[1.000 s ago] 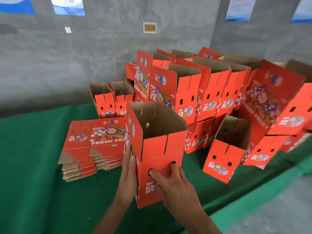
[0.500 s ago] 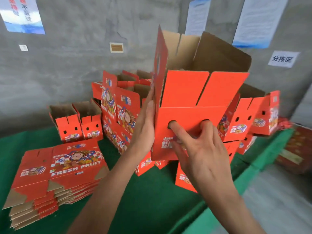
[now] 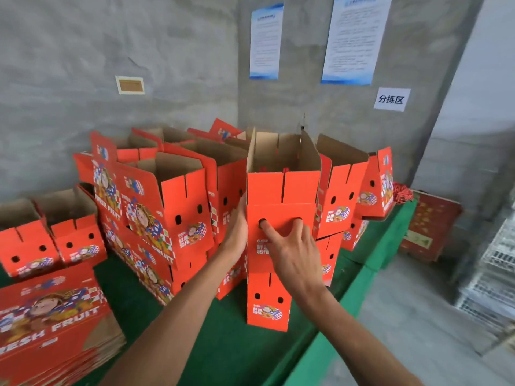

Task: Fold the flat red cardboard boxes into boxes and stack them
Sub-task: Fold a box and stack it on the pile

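From the head view, your right hand (image 3: 292, 256) hooked fingers into the folded box's (image 3: 281, 196) holes, your left hand (image 3: 237, 232) pressed flat against its side. It sat atop another box (image 3: 266, 302), crowded by stacked boxes (image 3: 172, 207); flat boxes (image 3: 53, 324) lay left.

Both forearms are bare from elbow to wrist, with no sleeve reaching into view. The left hand (image 3: 236, 232) and right hand (image 3: 292, 253) wear no gloves, rings, watch or wristband; fingers (image 3: 269, 232) bare.
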{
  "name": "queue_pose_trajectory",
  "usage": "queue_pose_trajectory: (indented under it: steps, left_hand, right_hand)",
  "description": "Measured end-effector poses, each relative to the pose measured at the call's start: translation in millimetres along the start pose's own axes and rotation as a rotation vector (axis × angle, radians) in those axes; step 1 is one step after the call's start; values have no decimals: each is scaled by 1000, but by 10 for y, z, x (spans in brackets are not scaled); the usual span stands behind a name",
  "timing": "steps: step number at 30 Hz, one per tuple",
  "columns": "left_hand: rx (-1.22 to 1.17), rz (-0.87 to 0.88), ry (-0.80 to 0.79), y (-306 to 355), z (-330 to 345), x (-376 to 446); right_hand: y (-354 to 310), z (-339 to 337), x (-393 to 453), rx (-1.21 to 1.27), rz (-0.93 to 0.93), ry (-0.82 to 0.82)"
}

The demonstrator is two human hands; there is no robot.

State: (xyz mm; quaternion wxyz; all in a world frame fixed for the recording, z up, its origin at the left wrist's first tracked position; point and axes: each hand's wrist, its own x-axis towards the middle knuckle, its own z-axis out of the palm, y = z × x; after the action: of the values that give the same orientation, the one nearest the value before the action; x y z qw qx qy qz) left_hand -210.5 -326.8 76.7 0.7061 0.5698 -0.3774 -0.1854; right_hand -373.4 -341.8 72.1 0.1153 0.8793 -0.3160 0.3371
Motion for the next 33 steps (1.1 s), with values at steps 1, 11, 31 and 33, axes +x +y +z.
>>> queue_pose_trajectory:
  steps: [1,11,31,33]
  left_hand:
    - [9,-27,10,-71,36,37]
    - [10,-200,70,-606,227,317]
    - [94,-16,-2,-505,174,257]
    - [161,30,-22,-509,36,172]
  right_hand:
    - [25,85,4,3,16,-21]
    - [185,654,59,-26,90,-169]
    - [134,116,-63,137,173,-241]
    - [33,82,-47,227,127,-131]
